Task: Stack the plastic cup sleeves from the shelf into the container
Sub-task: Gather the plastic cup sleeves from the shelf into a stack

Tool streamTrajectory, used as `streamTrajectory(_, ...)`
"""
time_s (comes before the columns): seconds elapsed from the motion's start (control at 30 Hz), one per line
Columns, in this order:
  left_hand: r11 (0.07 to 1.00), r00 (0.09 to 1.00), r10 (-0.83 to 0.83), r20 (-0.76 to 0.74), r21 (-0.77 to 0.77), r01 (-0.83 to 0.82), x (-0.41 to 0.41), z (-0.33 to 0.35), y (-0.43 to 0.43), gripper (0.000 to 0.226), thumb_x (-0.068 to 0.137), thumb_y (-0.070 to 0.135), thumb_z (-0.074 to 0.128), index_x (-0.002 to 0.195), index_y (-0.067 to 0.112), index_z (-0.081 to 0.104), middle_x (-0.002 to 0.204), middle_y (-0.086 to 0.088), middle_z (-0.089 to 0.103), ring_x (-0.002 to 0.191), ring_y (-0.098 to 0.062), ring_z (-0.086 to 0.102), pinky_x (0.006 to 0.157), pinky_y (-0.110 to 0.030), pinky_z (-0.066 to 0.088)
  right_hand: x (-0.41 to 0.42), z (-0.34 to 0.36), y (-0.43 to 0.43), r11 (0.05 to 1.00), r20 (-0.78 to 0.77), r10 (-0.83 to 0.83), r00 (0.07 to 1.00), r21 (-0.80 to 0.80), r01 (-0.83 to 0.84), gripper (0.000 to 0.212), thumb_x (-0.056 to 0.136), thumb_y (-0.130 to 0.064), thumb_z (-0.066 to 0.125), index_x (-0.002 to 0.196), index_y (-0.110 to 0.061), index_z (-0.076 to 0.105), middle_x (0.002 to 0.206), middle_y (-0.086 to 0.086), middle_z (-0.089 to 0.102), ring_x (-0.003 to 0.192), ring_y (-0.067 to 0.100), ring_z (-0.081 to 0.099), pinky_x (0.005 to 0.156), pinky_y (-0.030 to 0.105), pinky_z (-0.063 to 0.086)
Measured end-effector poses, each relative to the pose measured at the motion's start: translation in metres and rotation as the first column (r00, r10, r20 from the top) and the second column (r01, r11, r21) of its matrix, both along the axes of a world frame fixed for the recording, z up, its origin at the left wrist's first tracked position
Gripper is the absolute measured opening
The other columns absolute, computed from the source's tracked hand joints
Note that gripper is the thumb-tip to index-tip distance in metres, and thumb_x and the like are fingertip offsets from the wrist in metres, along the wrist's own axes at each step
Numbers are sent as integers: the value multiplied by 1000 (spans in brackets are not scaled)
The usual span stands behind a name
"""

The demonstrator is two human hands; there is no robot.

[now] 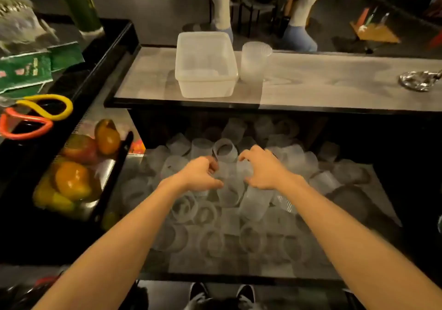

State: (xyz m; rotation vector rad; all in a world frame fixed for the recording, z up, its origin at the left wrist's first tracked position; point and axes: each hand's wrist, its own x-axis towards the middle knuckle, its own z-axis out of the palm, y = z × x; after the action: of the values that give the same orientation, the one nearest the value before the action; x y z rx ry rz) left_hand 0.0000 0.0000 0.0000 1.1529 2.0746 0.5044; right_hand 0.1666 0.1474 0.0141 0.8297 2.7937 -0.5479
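Some sleeves (229, 175) gripped on shelf (380, 204) by left hand (203, 174) and right hand (263, 168); pick-up step; lift to container (205, 63) required next.

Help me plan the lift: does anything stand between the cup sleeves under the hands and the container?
Yes. The left hand and right hand curl on cup sleeves on the lower shelf; the upper shelf's front edge lies between them and the open-topped container above. A stack of sleeves stands beside it, clear of its opening.
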Motion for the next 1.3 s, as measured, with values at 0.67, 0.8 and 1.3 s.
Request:
streamTrajectory(0.67,996,963,27,-269,-70,-48,35,-48,11,26,94,14,59,120,11,57,114,-13,64,96,-32,62,72,-36,48,-16,-30,12,991,136,-32,990,130,14,70,90,-32,67,151,-18,36,147,10,47,136,34,40,113,49,38)
streamTrajectory(0.8,991,960,79,-267,-79,-104,37,-53,13,26,95,18,61,119,11,57,114,-13,64,101,-33,63,74,-37,50,-16,-26,11,995,-35,-94,995,37,95,73,88,-32,71,152,-17,38,146,12,48,134,35,47,106,44,44)
streamTrajectory(1.3,982,968,160,-196,-65,-175,36,-49,18,19,91,17,61,109,16,66,105,-9,64,84,-27,55,72,-35,49,6,-28,6,918,-205,-274,940,-347,192,89,80,-25,84,155,-17,37,146,0,39,132,16,45,99,21,37)
